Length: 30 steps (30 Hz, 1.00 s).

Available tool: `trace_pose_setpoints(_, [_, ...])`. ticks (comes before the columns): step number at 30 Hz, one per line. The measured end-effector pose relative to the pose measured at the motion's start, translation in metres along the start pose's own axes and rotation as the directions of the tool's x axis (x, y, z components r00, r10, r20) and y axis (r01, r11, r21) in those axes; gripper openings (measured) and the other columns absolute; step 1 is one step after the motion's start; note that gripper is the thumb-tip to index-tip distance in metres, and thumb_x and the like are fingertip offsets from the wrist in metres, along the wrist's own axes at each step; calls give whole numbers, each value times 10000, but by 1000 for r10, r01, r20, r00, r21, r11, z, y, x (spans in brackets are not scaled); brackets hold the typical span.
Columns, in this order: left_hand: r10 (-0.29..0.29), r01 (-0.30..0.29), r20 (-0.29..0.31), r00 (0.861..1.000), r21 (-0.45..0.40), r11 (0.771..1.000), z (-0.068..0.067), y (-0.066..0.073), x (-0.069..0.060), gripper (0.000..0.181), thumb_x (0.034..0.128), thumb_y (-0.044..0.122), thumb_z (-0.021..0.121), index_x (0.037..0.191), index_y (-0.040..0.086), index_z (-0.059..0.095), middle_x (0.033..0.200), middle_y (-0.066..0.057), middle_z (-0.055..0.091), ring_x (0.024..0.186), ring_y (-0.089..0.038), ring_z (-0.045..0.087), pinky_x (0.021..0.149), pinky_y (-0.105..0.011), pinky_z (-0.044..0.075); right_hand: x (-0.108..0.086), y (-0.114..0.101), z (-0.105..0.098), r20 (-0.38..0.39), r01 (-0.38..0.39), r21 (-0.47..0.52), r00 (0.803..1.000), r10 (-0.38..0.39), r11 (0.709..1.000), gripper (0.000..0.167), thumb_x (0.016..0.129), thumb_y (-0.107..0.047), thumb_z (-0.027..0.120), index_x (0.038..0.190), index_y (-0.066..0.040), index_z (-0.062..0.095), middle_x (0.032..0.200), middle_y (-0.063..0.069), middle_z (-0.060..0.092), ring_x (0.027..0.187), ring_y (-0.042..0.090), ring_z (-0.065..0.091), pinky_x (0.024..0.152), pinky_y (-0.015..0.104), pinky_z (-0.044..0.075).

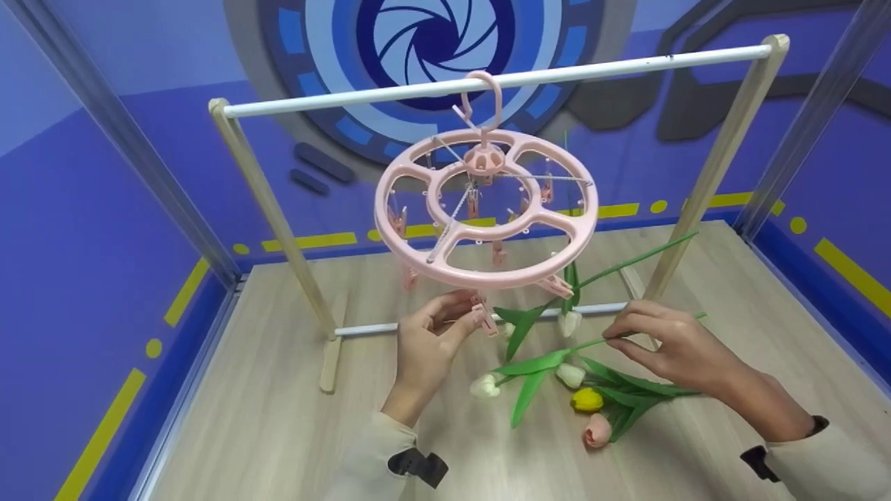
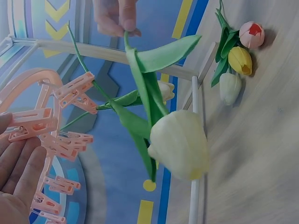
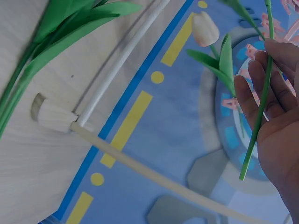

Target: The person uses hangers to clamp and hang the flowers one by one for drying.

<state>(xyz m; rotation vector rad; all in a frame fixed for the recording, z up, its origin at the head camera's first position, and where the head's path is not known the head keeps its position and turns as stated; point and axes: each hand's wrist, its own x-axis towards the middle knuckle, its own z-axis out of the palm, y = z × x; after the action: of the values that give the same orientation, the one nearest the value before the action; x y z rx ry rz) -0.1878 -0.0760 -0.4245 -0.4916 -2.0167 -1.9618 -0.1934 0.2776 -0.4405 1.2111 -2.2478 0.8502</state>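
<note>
My left hand pinches a pink clothespin hanging from the near rim of the round pink drying hanger. In the left wrist view the pinched clothespin lies between thumb and fingers. With my right hand I pinch the green stem of a white tulip, whose bloom points down and left, apart from the clothespin. Another white tulip hangs by its stem near a clothespin on the hanger's right side. A further pale bloom is partly hidden behind leaves.
A stand with wooden posts and a white top rail carries the hanger by its hook. On the wooden table lie a white tulip, a yellow tulip and a pink tulip.
</note>
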Motion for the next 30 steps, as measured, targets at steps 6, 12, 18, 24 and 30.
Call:
trace_pose_setpoints(6, [-6, 6, 16, 1000, 19, 1000, 5, 2, 0, 258, 945, 89, 822, 1187, 18, 769, 1088, -43, 797, 1006, -191, 762, 885, -356, 630, 15, -7, 8, -4, 19, 11, 1000, -18, 1000, 301, 849, 35, 871, 1062, -156, 779, 1006, -15, 712, 864, 162, 689, 855, 95, 519])
trace_pose_setpoints(12, [3, -4, 38, 999, 8, 1000, 11, 5, 0, 257, 945, 84, 819, 1188, 18, 765, 1092, -40, 792, 1006, -191, 758, 897, -351, 625, 27, -13, 14, -51, 14, 3, 999, -14, 1000, 434, 742, 153, 878, 1046, -142, 783, 997, -23, 712, 869, 161, 697, 846, 116, 537])
trace_pose_setpoints(18, [5, -4, 67, 998, -14, 1000, 17, 6, 1, 262, 951, 73, 810, 1196, 1, 753, 1112, -63, 786, 1029, -198, 755, 934, -349, 612, 32, -21, 17, -80, -56, -14, 995, 55, 998, 396, 755, 154, 876, 1025, -117, 775, 1006, -35, 709, 871, 145, 725, 848, 102, 538])
trace_pose_setpoints(24, [4, -2, 74, 997, -18, 1000, 18, 7, 1, 263, 948, 66, 810, 1195, -4, 750, 1115, -66, 784, 1036, -198, 755, 934, -347, 611, 34, -25, 22, -95, -92, 12, 991, 93, 996, 399, 762, 169, 868, 1028, -112, 774, 1013, -36, 711, 881, 150, 723, 858, 104, 539])
trace_pose_setpoints(30, [-3, 4, 65, 998, -5, 1000, 20, 7, 1, 253, 945, 73, 816, 1183, 6, 760, 1102, -55, 788, 1024, -186, 758, 923, -338, 614, 37, -27, 27, -99, -118, 29, 988, 120, 993, 379, 780, 159, 864, 1033, -110, 778, 1011, -46, 709, 885, 148, 722, 864, 108, 540])
